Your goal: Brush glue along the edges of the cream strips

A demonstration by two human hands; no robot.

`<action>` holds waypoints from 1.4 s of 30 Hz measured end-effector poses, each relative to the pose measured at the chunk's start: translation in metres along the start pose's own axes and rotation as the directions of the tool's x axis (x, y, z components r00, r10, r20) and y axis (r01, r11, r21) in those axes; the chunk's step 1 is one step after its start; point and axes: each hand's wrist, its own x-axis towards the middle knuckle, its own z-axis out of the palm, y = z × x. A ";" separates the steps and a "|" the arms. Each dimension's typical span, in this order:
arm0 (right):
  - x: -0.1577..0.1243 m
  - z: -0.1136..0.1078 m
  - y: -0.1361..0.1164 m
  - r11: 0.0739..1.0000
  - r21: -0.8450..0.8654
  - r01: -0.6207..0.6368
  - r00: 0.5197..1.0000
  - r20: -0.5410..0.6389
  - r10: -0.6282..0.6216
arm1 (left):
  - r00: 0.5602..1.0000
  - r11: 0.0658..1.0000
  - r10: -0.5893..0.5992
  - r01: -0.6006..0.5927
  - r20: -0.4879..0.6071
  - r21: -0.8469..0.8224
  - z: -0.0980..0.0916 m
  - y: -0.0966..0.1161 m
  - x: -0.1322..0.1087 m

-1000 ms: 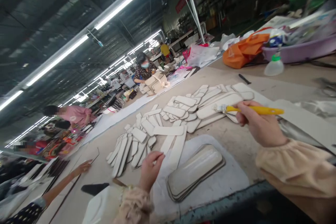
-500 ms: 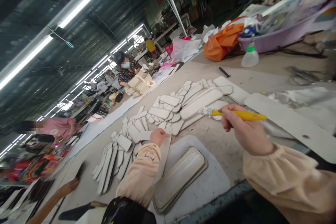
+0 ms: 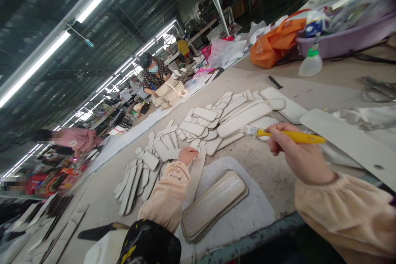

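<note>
My right hand [image 3: 287, 150] is closed around the yellow handle of a brush [image 3: 292, 136]. Whitish stuff coats the brush's bristles, which point left over the pile. My left hand [image 3: 187, 155] pinches the upper end of a long pale strip [image 3: 197, 173]; my sleeve covers part of its lower end. Just right of the strip, a stack of rounded cream panels [image 3: 215, 206] lies on a white sheet [image 3: 256, 204]. Beyond both hands spreads a heap of cream pieces with dark edges [image 3: 198, 126], some short, some long.
A white bottle-like container [image 3: 105, 247] and a dark-bladed tool [image 3: 95, 232] are at the near left. Farther right lie a large pale panel [image 3: 349, 144], an orange bag [image 3: 278, 45], a squeeze bottle [image 3: 310, 65] and a purple basin [image 3: 343, 41]. A masked co-worker [image 3: 154, 76] handles panels across the table.
The view has swung slightly, so most things sit farther right. Another person's hand with a dark piece at the lower left has gone out of view. Both my hands keep their grips.
</note>
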 end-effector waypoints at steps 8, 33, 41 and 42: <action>-0.018 0.021 0.016 0.991 -0.008 0.132 0.991 0.030 -0.132 | 0.941 0.929 0.049 -0.166 -0.334 -0.330 -0.074 0.042 -0.066; -0.086 0.063 0.045 0.759 -0.609 0.231 0.928 0.372 0.017 | 0.908 0.919 -0.248 0.109 -0.338 -0.380 0.009 -0.084 -0.270; -0.085 0.069 0.052 0.649 -0.701 0.294 0.919 0.393 0.009 | 0.917 0.909 -0.320 0.226 -0.238 -0.349 0.024 -0.096 -0.259; -0.085 0.069 0.053 0.646 -0.704 0.297 0.917 0.398 0.012 | 0.914 0.906 -0.330 0.236 -0.236 -0.353 0.024 -0.097 -0.258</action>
